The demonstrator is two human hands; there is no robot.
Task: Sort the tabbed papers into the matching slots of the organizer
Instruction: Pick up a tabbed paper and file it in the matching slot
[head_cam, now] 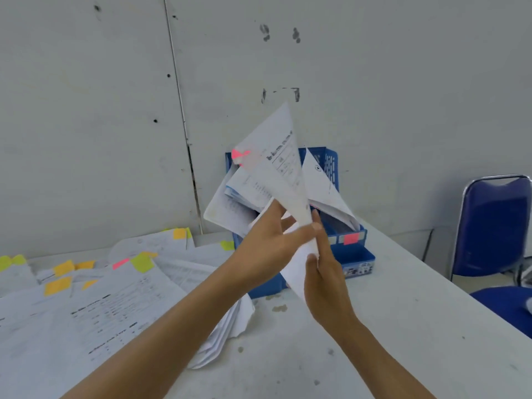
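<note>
I hold a printed sheet with a pink tab (pixel 283 168) upright and tilted in front of the blue organizer (pixel 355 254). My left hand (pixel 270 243) pinches the sheet's lower part between thumb and fingers. My right hand (pixel 324 272) grips its bottom edge from the right. The organizer stands against the wall, holds several filed papers (pixel 230 208) leaning in its slots, and has a pink label (pixel 351 239) on its front. A spread pile of tabbed papers (pixel 95 306) with yellow, orange and pink tabs lies on the table at the left.
The white table (pixel 388 326) runs to a right edge beside two blue chairs (pixel 495 228). A grey panel wall (pixel 403 82) stands directly behind the organizer. The paper pile hangs partly under my left forearm.
</note>
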